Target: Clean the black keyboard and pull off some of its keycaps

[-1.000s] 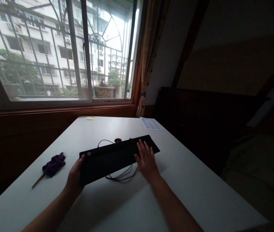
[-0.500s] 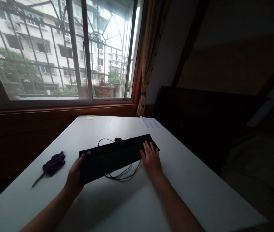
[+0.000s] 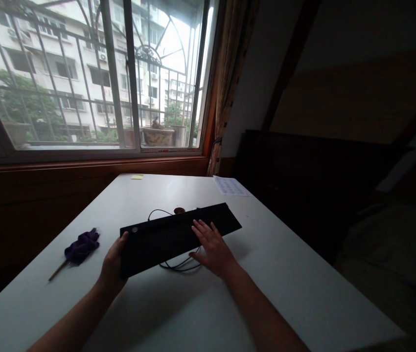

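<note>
A long black keyboard, with a small round silver spot near its upper left corner, is held tilted above the white table. My left hand grips its left end, thumb on the upper face. Over the right half lies my right hand, fingers stretched out flat on or just above the dark surface and thumb apart. Individual keys cannot be made out in the dim light. A black cable loops below the keyboard, and another stretch of it shows behind.
A purple cloth duster with a wooden handle lies on the white table at left. Behind the keyboard is a small brown round object. Printed paper and a yellow note lie near the far edge, below a barred window.
My right hand has slid left along the keyboard, from near its right end towards the middle. The left hand and the keyboard have barely moved.
</note>
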Tool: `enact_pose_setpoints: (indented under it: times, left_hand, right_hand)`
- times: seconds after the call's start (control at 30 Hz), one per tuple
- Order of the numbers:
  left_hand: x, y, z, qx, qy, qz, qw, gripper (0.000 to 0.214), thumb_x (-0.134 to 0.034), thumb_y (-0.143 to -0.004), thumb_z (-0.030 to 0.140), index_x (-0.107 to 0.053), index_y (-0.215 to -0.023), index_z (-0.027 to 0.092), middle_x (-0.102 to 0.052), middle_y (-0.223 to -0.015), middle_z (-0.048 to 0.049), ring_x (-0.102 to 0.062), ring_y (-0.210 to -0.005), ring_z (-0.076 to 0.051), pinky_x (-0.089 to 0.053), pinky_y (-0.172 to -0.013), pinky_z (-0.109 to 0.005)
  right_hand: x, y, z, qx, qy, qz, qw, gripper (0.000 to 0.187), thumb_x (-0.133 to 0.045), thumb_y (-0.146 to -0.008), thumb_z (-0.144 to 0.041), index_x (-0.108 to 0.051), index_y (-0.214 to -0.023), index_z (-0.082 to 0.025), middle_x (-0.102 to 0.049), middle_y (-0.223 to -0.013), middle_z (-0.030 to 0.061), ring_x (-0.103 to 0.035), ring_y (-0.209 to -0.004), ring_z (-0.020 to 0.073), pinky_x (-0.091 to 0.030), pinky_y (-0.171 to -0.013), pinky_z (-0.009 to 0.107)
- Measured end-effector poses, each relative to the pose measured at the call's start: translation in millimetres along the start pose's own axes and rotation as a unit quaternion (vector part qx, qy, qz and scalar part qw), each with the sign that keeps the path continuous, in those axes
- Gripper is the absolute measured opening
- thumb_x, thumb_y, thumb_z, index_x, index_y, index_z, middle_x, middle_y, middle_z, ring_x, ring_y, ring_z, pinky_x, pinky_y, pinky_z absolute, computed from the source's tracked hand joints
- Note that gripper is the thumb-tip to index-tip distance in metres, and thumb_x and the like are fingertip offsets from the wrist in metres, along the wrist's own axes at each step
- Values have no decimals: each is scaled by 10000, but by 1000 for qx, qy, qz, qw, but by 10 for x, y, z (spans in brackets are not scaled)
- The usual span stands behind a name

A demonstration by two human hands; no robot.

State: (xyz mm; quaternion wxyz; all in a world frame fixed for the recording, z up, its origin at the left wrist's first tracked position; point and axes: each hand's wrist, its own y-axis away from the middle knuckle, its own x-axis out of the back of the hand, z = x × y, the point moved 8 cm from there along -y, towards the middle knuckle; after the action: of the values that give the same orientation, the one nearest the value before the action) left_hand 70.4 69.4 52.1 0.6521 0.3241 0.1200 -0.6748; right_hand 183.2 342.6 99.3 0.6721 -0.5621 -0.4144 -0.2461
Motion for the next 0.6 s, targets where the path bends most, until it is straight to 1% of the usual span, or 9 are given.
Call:
enact_pose_setpoints:
  times: [0.1, 0.17, 0.23, 0.37, 0.47, 0.53, 0.6]
  left_hand:
    - [-6, -8, -20, 6, -7, -9, 1000, 173, -692, -935, 297, -705, -1003, 138, -749, -753, -64, -730, -593, -234, -611, -529, -310]
    - [-25, 15, -20, 9, -14, -16, 1000, 192, -726, -910, 318, -705, -988, 144, -740, -739, -53, -720, -577, -229, -607, -522, -308]
    - [-55, 53, -6, 7, -13, -28, 1000, 220, -764, -875, 336, -710, -989, 156, -730, -731, -33, -711, -575, -219, -605, -520, -299]
    - [-128, 107, 31, -13, -3, -73, 997, 313, -814, -839, 386, -728, -1071, 194, -747, -808, -24, -731, -677, -227, -615, -562, -294]
    - [-161, 107, 51, -18, 1, -101, 995, 407, -802, -846, 516, -740, -1089, 196, -767, -866, -55, -750, -808, -281, -633, -632, -339]
    - [-187, 106, 92, -28, 10, -118, 993, 479, -785, -839, 603, -750, -1078, 189, -774, -884, -69, -750, -869, -307, -638, -680, -362]
    - [-245, 120, 142, -42, 23, -158, 986, 524, -777, -833, 647, -758, -1088, 190, -782, -910, -78, -748, -911, -321, -638, -729, -384]
  right_hand:
    - [-28, -29, -68, -1, 24, 12, 1000, 735, -625, -992, -284, -342, -1661, -173, -355, -1704, 143, -330, -1585, 315, -294, -1287, 581]
    - [-22, -39, -66, -9, 41, 29, 999, 702, -566, -982, -143, -366, -1653, -189, -362, -1702, 139, -338, -1582, 306, -333, -1273, 562]
    - [18, -44, -65, -5, 53, 54, 997, 671, -507, -990, -73, -401, -1638, -211, -401, -1683, 135, -373, -1567, 293, -376, -1253, 547]
    - [192, -46, -97, 22, 57, 114, 992, 614, -461, -1023, -44, -451, -1604, -244, -519, -1612, 109, -447, -1525, 274, -426, -1222, 528]
    - [359, -30, -133, 41, 49, 159, 985, 581, -472, -1028, -39, -482, -1567, -254, -627, -1518, 81, -503, -1484, 256, -445, -1202, 509]
    - [464, -7, -126, 42, 34, 187, 981, 565, -470, -1028, -40, -493, -1547, -262, -678, -1457, 71, -554, -1437, 233, -470, -1178, 482]
    - [550, 24, -89, 36, 17, 210, 977, 550, -455, -1029, -47, -499, -1532, -265, -695, -1430, 75, -592, -1397, 219, -489, -1157, 469]
